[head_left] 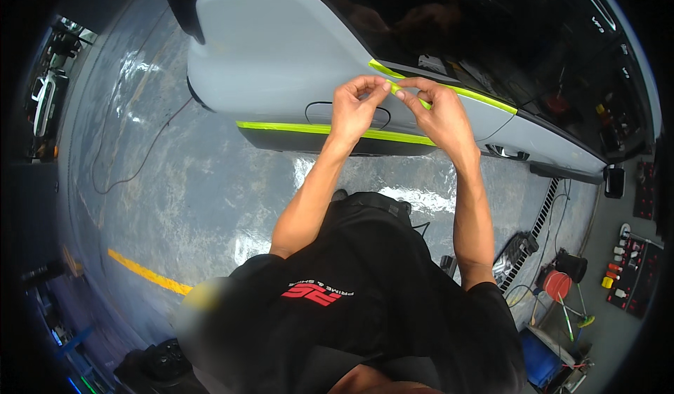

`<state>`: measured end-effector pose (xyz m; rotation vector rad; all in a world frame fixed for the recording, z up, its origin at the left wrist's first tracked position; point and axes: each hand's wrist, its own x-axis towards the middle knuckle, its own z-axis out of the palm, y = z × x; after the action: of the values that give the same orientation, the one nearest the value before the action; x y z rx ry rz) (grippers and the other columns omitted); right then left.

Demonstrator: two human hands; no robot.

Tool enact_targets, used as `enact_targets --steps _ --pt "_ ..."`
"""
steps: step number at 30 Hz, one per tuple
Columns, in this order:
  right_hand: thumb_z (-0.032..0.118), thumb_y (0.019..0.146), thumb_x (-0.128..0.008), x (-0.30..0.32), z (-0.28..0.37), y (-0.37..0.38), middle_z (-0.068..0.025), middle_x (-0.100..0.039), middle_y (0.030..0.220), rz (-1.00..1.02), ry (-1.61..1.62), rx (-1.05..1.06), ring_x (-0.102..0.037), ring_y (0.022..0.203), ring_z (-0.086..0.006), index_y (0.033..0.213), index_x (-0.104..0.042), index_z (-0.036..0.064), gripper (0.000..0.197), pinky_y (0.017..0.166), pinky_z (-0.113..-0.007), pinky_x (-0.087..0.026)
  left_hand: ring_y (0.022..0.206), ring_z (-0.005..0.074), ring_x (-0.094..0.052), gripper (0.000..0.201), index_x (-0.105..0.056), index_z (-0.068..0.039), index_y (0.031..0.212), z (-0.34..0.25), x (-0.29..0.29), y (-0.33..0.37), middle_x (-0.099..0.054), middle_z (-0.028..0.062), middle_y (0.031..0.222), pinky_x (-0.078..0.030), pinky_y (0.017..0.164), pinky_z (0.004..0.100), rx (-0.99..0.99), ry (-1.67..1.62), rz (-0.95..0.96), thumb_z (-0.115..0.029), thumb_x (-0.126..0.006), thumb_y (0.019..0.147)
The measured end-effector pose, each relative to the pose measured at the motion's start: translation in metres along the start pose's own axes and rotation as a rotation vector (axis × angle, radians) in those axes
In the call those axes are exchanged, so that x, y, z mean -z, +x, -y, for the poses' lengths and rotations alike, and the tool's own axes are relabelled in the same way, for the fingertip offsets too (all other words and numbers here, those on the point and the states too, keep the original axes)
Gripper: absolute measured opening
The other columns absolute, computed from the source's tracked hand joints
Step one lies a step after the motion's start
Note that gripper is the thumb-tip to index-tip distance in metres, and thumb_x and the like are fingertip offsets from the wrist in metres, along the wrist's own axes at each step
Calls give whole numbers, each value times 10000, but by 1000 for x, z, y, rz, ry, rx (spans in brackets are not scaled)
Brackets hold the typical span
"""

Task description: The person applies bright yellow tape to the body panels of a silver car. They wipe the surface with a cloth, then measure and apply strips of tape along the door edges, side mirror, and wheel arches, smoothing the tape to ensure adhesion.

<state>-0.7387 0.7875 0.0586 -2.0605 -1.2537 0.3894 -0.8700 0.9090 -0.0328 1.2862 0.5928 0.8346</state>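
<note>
Both hands are raised in front of the side of a grey car (263,47), just below its dark window glass (449,22). Between thumb and fingers, my left hand (354,106) pinches a short piece of yellow-green masking tape (394,87). My right hand (441,113) is closed on the same piece close by, and a bit of it shows under the fingers. Along the window's lower edge runs a strip of the same tape (484,99). Another tape strip (281,127) follows the top of the dark lower trim. A round-cornered flap outline lies partly behind my left hand.
Shiny grey floor (168,183) surrounds the car, with a thin cable (144,166) at left and a yellow line (147,271). To the right are a drain grate (540,218), a red bucket-like item (557,285) and a rack of bottles (625,268).
</note>
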Motion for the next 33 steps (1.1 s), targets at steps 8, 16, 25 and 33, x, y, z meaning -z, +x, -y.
enact_targets --steps 8,16,25,33 --pt "235 914 -825 62 6 4 -144 -674 706 7 -315 -178 -649 678 -304 1192 -720 -7 383 752 -439 -522 798 120 -660 200 -781 39 1035 11 -28 22 -765 71 875 -538 744 295 -208 239 -448 -145 -799 959" --pt "273 857 -879 67 -34 22 -59 -598 638 -173 -470 -43 -589 613 -213 972 -769 58 268 649 -402 -470 743 133 -659 191 -783 35 983 19 -45 25 -760 79 823 -530 741 305 -240 257 -571 -147 -819 938" --pt "258 810 -887 52 -48 34 -145 -737 763 -203 -418 -159 -727 771 -377 864 -760 50 250 745 -472 -552 744 129 -648 204 -767 40 973 23 -49 27 -743 77 807 -521 740 298 -248 276 -622 -154 -824 939" --pt "288 813 -909 46 -62 37 -108 -709 671 -275 -463 -92 -696 655 -298 832 -768 33 292 695 -422 -535 698 91 -601 183 -740 36 936 6 -49 26 -710 52 755 -479 671 279 -96 250 -578 -125 -827 928"
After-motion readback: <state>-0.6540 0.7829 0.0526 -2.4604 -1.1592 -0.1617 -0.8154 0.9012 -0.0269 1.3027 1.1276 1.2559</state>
